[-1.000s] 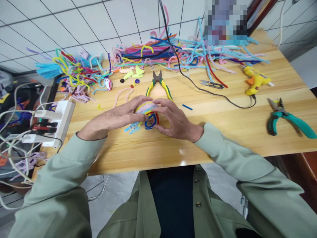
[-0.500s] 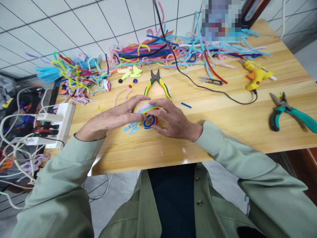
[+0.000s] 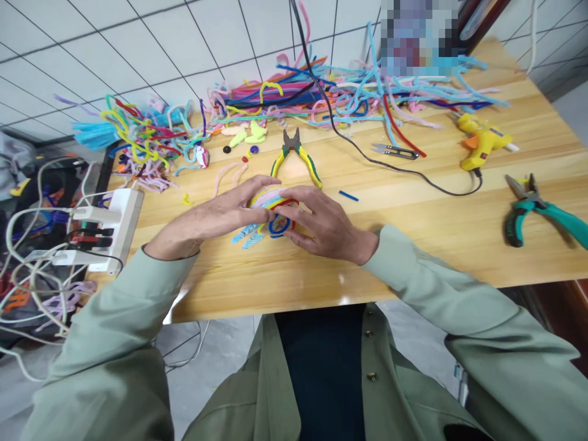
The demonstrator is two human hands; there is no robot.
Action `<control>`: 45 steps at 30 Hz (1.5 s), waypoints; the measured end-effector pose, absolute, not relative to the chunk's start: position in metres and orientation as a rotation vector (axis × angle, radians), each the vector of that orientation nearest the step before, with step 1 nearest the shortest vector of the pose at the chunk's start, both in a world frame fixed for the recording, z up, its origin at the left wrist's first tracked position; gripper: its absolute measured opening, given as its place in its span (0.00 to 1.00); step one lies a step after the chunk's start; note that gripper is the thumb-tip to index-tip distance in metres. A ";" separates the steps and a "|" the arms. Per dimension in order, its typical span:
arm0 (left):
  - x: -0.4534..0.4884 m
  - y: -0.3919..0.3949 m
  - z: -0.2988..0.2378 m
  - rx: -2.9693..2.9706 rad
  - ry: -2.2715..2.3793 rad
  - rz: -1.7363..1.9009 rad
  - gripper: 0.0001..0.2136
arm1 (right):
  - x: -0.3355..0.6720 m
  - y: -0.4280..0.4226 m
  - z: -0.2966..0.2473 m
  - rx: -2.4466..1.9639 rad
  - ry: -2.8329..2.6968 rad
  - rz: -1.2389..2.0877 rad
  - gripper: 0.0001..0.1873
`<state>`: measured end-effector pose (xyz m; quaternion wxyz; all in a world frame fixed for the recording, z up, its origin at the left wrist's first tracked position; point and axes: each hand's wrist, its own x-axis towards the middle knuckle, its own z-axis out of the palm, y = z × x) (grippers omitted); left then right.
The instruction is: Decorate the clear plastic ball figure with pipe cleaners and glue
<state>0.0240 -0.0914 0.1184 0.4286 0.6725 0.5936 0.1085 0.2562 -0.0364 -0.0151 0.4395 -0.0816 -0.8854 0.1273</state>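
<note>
The left hand curves over the left side of a colourful craft, its fingers bent along the top and its thumb laid across the front, so the craft is pinched between them. The right hand holds the other side, fingers arched over the top edge and thumb beside the blue ring at the front; how hard either hand presses I cannot tell. The craft is low over the table, near its front edge, between the two hands, with striped bands of yellow, pink, blue and red showing. Light blue strips stick out at its lower left, under the left hand. Just beyond the hands, yellow and green pliers lie with their handles spread toward the person, and a short blue stick lies near the right hand. Farther to the right are small snips, a yellow glue gun with a black cord, and teal pliers. Along the wall lies a heap of fuzzy stems, with a tangled bunch to the left, and a white power strip sits at the table's left side.
</note>
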 end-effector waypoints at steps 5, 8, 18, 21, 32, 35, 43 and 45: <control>0.022 -0.090 0.114 1.693 1.467 0.279 0.30 | 0.256 -0.038 -0.014 -0.178 -2.177 0.263 0.21; 0.024 -0.092 0.117 1.705 1.465 0.275 0.30 | 0.256 -0.038 -0.013 -0.203 -2.136 0.273 0.23; 0.028 -0.094 0.121 1.672 1.497 0.279 0.30 | 0.255 -0.038 -0.012 -0.188 -2.148 0.272 0.20; 0.028 -0.094 0.120 1.664 1.497 0.288 0.29 | 0.255 -0.038 -0.012 -0.207 -2.184 0.274 0.20; 0.038 -0.097 0.126 1.663 1.569 0.285 0.29 | 0.257 -0.037 -0.012 -0.251 -2.151 0.385 0.20; 0.040 -0.098 0.128 1.661 1.574 0.292 0.29 | 0.258 -0.038 -0.011 -0.275 -2.164 0.391 0.18; 0.034 -0.093 0.122 1.668 1.552 0.291 0.29 | 0.257 -0.039 -0.008 -0.231 -2.181 0.313 0.17; 0.033 -0.094 0.121 1.667 1.546 0.291 0.29 | 0.257 -0.039 -0.008 -0.233 -2.190 0.338 0.17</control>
